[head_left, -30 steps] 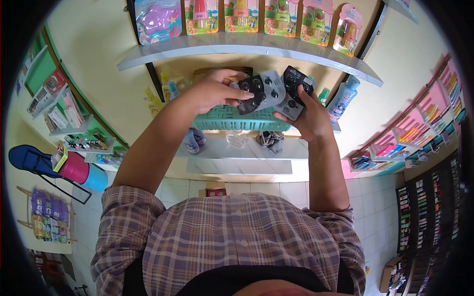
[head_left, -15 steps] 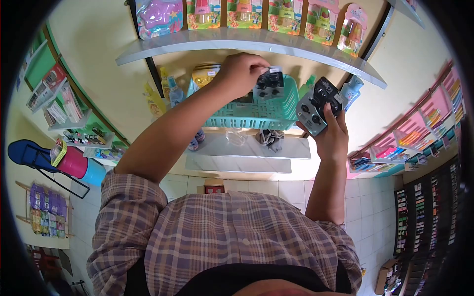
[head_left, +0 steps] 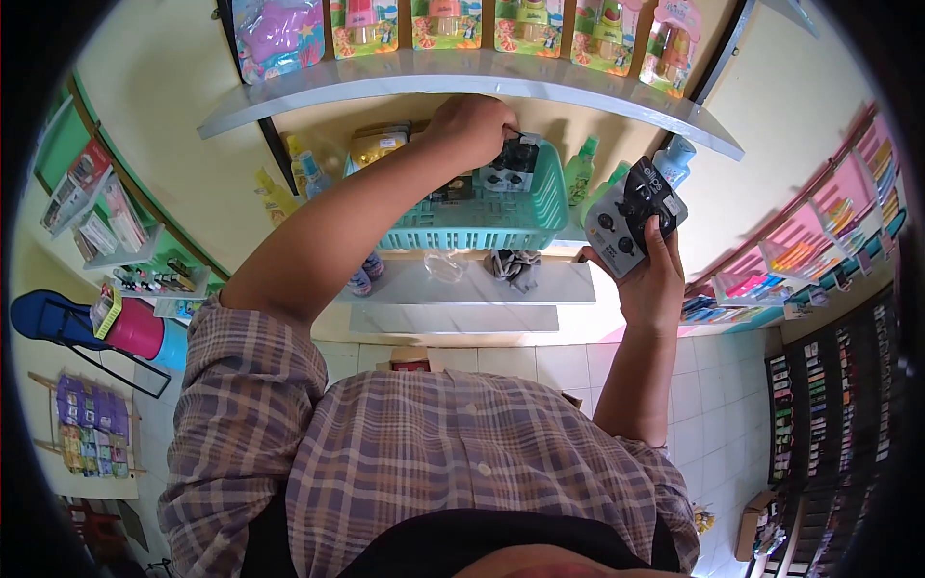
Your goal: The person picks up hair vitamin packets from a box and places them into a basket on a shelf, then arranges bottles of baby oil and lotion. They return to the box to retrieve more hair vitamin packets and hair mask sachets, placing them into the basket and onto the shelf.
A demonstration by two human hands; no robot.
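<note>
My left hand (head_left: 474, 127) reaches over the turquoise plastic basket (head_left: 472, 238) and pinches the top edge of a grey-and-black blister pack (head_left: 511, 166) with dark rounded pieces. That pack hangs inside the basket's right half. Yellow packs (head_left: 378, 144) stand at the basket's back left, partly behind my forearm. On the right, my right hand (head_left: 655, 272) is closed round more grey-and-black blister packs (head_left: 631, 214), held tilted beside the basket, thumb on the front. Large pale lettering shows on their dark top.
Above the basket runs a grey shelf (head_left: 462, 65) with carded baby bottles (head_left: 448, 24). Spray bottles stand left of the basket; a green bottle (head_left: 580, 171) and a blue bottle (head_left: 674, 159) stand right. A lower shelf (head_left: 414, 286) carries a crumpled dark bundle (head_left: 514, 268) and clear plastic.
My left hand and its blister pack have dipped slightly lower into the basket. The packs in my right hand have tilted a little. The whole view has shifted slightly.
</note>
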